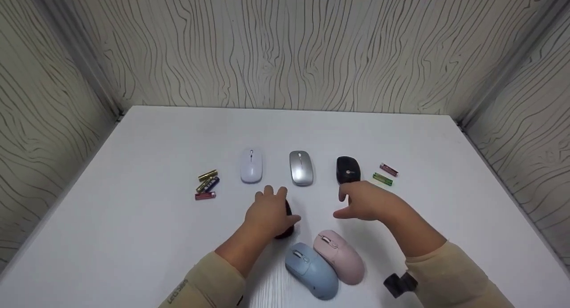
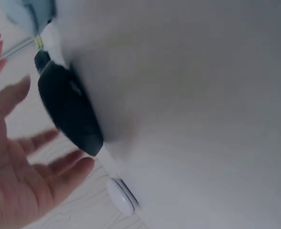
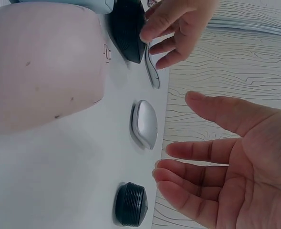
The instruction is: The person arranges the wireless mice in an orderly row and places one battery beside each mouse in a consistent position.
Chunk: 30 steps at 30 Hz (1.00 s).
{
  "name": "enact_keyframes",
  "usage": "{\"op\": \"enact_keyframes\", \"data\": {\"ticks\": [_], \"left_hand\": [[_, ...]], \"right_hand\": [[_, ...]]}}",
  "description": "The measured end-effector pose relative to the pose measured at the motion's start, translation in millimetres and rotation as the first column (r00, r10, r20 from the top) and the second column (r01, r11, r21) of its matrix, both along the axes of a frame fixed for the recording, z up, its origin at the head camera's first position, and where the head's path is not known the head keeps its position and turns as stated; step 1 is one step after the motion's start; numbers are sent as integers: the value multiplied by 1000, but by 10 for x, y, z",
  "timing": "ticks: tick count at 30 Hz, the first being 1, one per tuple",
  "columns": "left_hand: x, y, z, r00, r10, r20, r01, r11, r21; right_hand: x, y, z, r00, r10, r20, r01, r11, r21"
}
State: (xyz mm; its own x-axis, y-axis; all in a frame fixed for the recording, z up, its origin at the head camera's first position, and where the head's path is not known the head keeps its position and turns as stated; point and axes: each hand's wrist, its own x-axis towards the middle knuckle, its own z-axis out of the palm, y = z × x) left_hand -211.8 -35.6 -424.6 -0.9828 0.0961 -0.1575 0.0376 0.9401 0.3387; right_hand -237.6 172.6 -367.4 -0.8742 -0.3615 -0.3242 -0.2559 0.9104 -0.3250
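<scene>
Left grip wide at nearer black mouse

3 wood-grain walls, 2 grey corner strips, 1 white table.

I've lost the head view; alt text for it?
The left hand is over a dark mouse on a white table; the right hand is near a black mouse. A white mouse and silver mouse lie beyond, a blue mouse and pink mouse nearer, batteries left and right.
</scene>
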Motion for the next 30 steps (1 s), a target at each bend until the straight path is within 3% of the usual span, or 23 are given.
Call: {"op": "enact_keyframes", "data": {"ticks": [2, 5, 9, 15, 30], "left_hand": [[-1, 45, -29, 998, 56, -17, -57, 998, -31], [-3, 92, -63, 996, 90, -27, -92, 993, -75], [5, 105, -82, 995, 97, -1, -96, 991, -90], [22, 22, -60, 993, 114, 35, -113, 993, -35], [61, -213, -20, 997, 82, -1, -82, 996, -30]], "right_hand": [[30, 6, 10, 1000, 9, 2, -9, 1000, -7], [74, 19, 8, 1000, 18, 5, -18, 1000, -9], [123, 34, -10, 1000, 28, 10, -28, 1000, -13], [186, 26, -31, 999, 30, 24, -29, 999, -26], [370, -62, -335, 995, 67, 71, -63, 996, -59]]}}
